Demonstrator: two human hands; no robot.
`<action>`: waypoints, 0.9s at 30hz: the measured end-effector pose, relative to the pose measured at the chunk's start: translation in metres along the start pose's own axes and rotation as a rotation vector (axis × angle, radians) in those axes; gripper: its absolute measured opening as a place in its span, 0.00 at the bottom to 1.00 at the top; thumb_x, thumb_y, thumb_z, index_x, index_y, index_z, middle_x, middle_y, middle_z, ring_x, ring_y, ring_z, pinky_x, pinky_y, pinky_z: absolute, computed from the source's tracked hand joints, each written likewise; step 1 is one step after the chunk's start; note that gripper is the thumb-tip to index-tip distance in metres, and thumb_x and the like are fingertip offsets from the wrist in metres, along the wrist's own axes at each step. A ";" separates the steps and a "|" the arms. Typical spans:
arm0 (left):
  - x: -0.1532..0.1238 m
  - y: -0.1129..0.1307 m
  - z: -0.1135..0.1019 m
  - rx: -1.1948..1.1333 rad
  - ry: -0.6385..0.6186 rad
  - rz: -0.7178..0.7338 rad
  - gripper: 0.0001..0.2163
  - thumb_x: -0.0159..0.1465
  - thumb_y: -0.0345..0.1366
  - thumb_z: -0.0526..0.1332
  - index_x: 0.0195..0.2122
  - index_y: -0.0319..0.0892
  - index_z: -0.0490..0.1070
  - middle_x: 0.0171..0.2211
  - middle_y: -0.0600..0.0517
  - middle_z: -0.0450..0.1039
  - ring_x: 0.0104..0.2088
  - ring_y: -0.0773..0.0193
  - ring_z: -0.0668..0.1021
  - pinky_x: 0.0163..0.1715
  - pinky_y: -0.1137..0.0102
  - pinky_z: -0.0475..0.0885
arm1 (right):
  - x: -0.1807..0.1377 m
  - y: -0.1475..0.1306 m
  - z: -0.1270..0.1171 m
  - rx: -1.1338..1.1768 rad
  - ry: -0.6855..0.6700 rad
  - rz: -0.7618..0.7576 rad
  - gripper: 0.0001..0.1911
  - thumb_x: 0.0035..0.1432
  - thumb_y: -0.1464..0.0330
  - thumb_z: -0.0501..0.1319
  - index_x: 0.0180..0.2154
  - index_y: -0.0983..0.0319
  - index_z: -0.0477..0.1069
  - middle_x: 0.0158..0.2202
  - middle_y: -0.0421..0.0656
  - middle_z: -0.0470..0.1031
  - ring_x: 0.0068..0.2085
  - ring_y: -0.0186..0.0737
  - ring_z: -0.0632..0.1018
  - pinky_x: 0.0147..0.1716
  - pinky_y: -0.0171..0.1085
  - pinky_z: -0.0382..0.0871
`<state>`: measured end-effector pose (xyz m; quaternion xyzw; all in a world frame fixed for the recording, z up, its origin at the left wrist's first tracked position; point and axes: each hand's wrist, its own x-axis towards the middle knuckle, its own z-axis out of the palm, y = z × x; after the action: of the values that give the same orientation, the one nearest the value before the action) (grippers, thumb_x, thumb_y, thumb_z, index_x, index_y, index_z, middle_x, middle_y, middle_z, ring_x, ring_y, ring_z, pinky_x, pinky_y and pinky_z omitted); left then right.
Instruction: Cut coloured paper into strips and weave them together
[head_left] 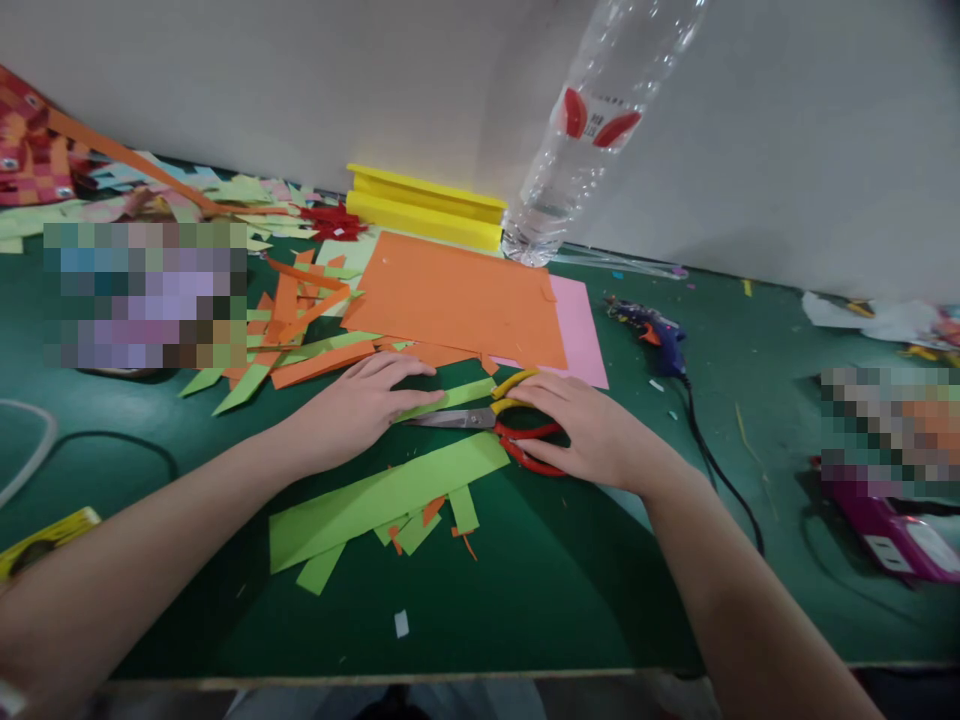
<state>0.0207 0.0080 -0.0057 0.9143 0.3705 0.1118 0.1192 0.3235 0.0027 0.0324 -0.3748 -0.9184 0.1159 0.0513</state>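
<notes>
My right hand [585, 425] grips a pair of scissors [454, 419] by its red and yellow handles. The metal blades point left, toward my left hand, and the handles are spread. Under the thumb of my left hand [367, 405] lies a narrow light-green paper strip [469, 393], just behind the blades; the strip's left end is hidden by the hand. A wider green paper strip [397, 485] rests in front of both hands, with small green and orange scraps [416, 530] beside it.
Behind my hands lie an orange sheet [457, 300] and a pink sheet [581, 330]. A plastic bottle [577, 150] and a folded yellow piece [427, 208] stand by the wall. At right is a corded glue gun [664, 340]. Cut strips [285, 310] pile up at left.
</notes>
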 end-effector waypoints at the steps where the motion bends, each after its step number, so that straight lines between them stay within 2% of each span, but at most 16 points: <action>1: 0.000 0.000 0.000 0.005 0.003 0.006 0.22 0.68 0.25 0.46 0.57 0.51 0.69 0.60 0.49 0.63 0.62 0.54 0.62 0.59 0.53 0.62 | 0.000 0.001 0.000 0.000 0.002 -0.003 0.21 0.61 0.59 0.59 0.54 0.59 0.67 0.54 0.48 0.73 0.57 0.50 0.71 0.56 0.52 0.65; 12: -0.001 -0.001 0.000 -0.044 0.019 0.006 0.22 0.69 0.26 0.44 0.57 0.51 0.69 0.60 0.50 0.63 0.61 0.56 0.63 0.58 0.54 0.62 | -0.002 -0.008 -0.001 0.029 -0.025 -0.030 0.19 0.62 0.59 0.59 0.52 0.59 0.68 0.53 0.48 0.73 0.53 0.48 0.74 0.53 0.49 0.69; 15: -0.001 -0.001 0.001 -0.068 0.028 0.000 0.22 0.68 0.25 0.43 0.57 0.47 0.68 0.60 0.49 0.64 0.60 0.56 0.64 0.58 0.53 0.62 | -0.001 -0.009 -0.001 0.054 -0.039 -0.012 0.19 0.61 0.59 0.59 0.51 0.60 0.69 0.53 0.48 0.73 0.53 0.48 0.74 0.53 0.49 0.70; 19: -0.002 -0.002 0.002 -0.087 0.127 -0.025 0.22 0.67 0.24 0.41 0.56 0.43 0.68 0.57 0.47 0.67 0.58 0.57 0.67 0.59 0.54 0.62 | 0.000 -0.010 -0.003 0.113 -0.042 0.026 0.19 0.60 0.59 0.59 0.50 0.59 0.68 0.52 0.47 0.73 0.53 0.48 0.73 0.53 0.49 0.69; 23: -0.006 -0.006 -0.005 -0.059 0.272 -0.026 0.19 0.70 0.29 0.44 0.55 0.42 0.68 0.53 0.47 0.71 0.54 0.57 0.71 0.56 0.57 0.65 | -0.001 -0.012 -0.005 0.178 -0.030 0.059 0.18 0.58 0.61 0.61 0.49 0.60 0.67 0.52 0.48 0.72 0.53 0.47 0.73 0.52 0.47 0.70; 27: -0.008 -0.012 -0.009 0.003 0.291 -0.034 0.17 0.71 0.33 0.45 0.53 0.41 0.70 0.49 0.47 0.74 0.51 0.56 0.73 0.53 0.59 0.67 | -0.002 -0.012 -0.008 0.159 -0.026 0.091 0.20 0.55 0.63 0.62 0.50 0.60 0.66 0.53 0.48 0.70 0.55 0.48 0.72 0.54 0.47 0.68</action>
<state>0.0042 0.0122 -0.0015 0.8821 0.3997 0.2407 0.0648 0.3185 -0.0054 0.0426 -0.4092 -0.8890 0.1953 0.0637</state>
